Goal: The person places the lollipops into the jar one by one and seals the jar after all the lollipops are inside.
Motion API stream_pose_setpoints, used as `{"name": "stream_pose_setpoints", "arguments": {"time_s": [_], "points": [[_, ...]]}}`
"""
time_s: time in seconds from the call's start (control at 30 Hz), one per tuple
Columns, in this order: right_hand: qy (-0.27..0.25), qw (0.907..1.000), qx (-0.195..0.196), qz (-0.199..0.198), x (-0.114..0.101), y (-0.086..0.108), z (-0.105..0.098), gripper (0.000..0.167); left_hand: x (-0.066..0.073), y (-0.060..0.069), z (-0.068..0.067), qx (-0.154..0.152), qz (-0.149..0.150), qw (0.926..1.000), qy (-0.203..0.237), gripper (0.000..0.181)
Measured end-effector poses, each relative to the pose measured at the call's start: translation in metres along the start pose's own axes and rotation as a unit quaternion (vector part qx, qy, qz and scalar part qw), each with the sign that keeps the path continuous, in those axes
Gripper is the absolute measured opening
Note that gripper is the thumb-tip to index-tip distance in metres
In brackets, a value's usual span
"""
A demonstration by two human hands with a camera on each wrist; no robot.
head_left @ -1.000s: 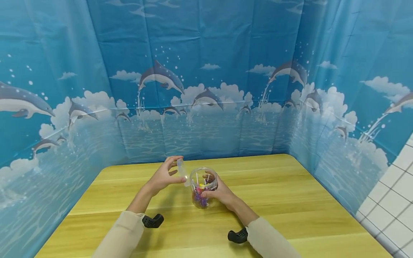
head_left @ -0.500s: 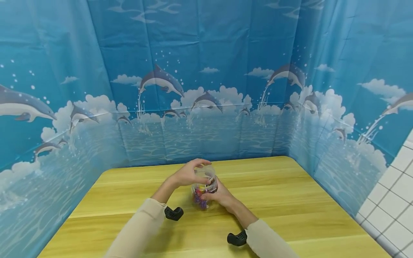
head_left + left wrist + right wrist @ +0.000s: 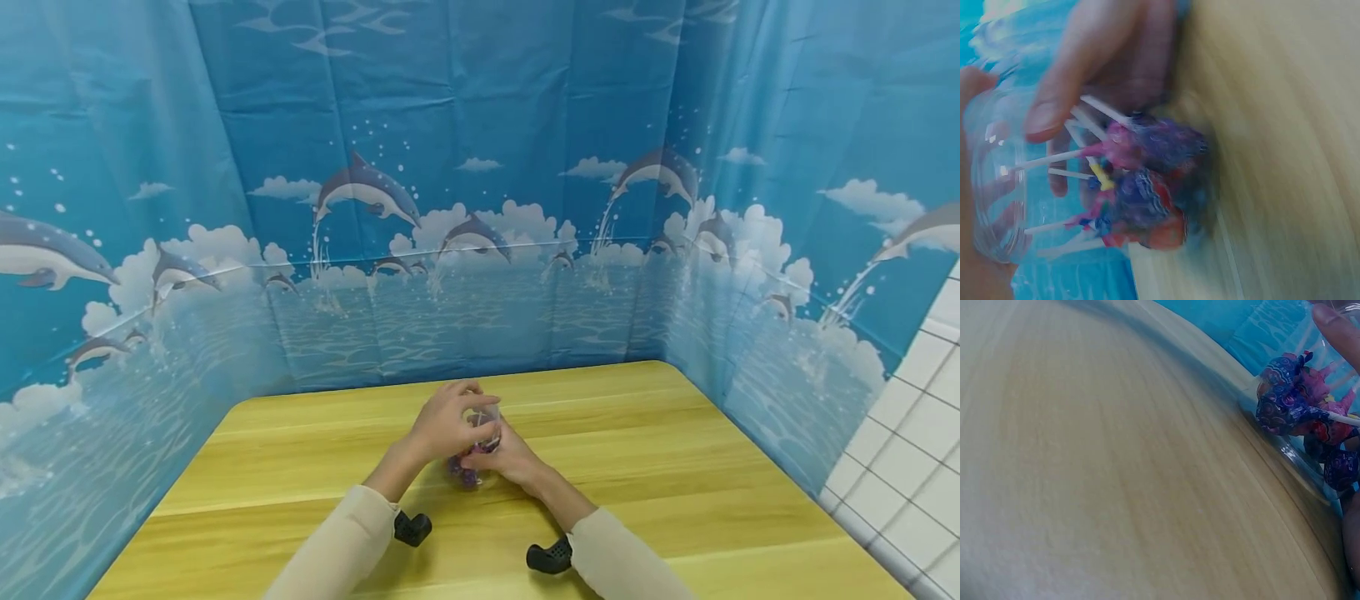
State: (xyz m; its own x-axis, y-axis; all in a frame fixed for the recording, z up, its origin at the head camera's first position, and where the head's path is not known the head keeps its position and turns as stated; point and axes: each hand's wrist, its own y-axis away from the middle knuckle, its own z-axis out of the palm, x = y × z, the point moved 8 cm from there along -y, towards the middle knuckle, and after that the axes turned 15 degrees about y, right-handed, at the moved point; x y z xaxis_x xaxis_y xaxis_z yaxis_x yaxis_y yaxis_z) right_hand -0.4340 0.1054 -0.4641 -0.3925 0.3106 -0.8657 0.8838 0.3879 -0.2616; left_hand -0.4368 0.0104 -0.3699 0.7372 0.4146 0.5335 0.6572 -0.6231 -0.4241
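A clear round jar (image 3: 467, 477) stands on the table with several wrapped lollipops (image 3: 1147, 194) inside, wrappers purple, red and pink, white sticks pointing toward the mouth. My right hand (image 3: 513, 457) grips the jar's side, its thumb across the near wall. Over the mouth, my left hand (image 3: 444, 423) holds a clear lid (image 3: 491, 412), fingers and thumb curled about its edge. In the left wrist view, blurred, the left fingers (image 3: 975, 84) lie round the mouth end. Whether the lid sits fully on the rim is hidden. The right wrist view shows the jar's base against the tabletop.
The yellow wood-grain table (image 3: 637, 483) extends around the jar. Behind and beside it hangs a blue dolphin-print curtain (image 3: 480, 317). White tiles (image 3: 900, 450) show at the far right. Black wrist-worn pieces (image 3: 550, 557) sit below both sleeves.
My left hand has carried the lid rightward from beside the jar to over its mouth, and its fingers have turned round it. The right hand keeps holding the jar in place.
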Motion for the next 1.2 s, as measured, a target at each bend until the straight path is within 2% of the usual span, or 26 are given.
{"name": "stream_pose_setpoints", "arguments": {"time_s": [0.1,0.2,0.37,0.47,0.53,0.63,0.7,0.83,0.97,1.03,1.1,1.2], "points": [[0.005,0.9999,0.005,-0.008,-0.001,-0.001,0.000,0.099,0.005,0.003,0.000,0.021,0.004,0.9989,-0.042,0.044],[0.016,0.9997,0.017,-0.007,0.001,0.000,-0.001,0.095,0.008,0.004,0.002,0.032,-0.008,0.9978,-0.057,0.044],[0.016,0.9998,0.013,0.001,0.004,0.004,0.004,0.082,0.007,0.009,0.006,0.031,-0.056,0.9962,-0.060,0.047],[0.018,0.9998,0.005,0.006,0.002,0.004,0.006,0.073,0.007,0.011,0.003,0.039,-0.080,0.9949,-0.048,0.049],[0.020,0.9997,0.004,0.009,0.000,0.003,0.006,0.070,0.007,0.010,0.000,0.049,-0.088,0.9941,-0.041,0.049],[0.019,0.9997,0.007,0.013,-0.003,0.002,0.002,0.073,0.006,0.008,-0.003,0.059,-0.071,0.9956,-0.018,0.049],[0.019,0.9996,0.009,0.017,-0.004,0.002,-0.001,0.081,0.006,0.004,-0.004,0.047,-0.051,0.9975,0.011,0.048],[0.014,0.9995,0.002,0.030,-0.002,-0.001,-0.002,0.095,-0.004,-0.001,-0.006,-0.009,-0.022,0.9958,0.089,0.048],[-0.002,0.9993,-0.010,0.034,-0.001,-0.004,-0.003,0.096,-0.014,-0.006,-0.008,-0.065,-0.027,0.9879,0.138,0.051],[-0.004,0.9992,-0.011,0.037,-0.001,-0.004,-0.005,0.095,-0.012,-0.007,-0.008,-0.087,-0.027,0.9855,0.143,0.051],[-0.004,0.9992,-0.013,0.037,0.000,-0.002,-0.005,0.096,-0.007,-0.007,-0.007,-0.096,-0.028,0.9860,0.134,0.051],[-0.011,0.9993,-0.014,0.032,0.001,0.001,-0.002,0.096,0.000,-0.003,-0.007,-0.073,-0.029,0.9921,0.098,0.054]]}}
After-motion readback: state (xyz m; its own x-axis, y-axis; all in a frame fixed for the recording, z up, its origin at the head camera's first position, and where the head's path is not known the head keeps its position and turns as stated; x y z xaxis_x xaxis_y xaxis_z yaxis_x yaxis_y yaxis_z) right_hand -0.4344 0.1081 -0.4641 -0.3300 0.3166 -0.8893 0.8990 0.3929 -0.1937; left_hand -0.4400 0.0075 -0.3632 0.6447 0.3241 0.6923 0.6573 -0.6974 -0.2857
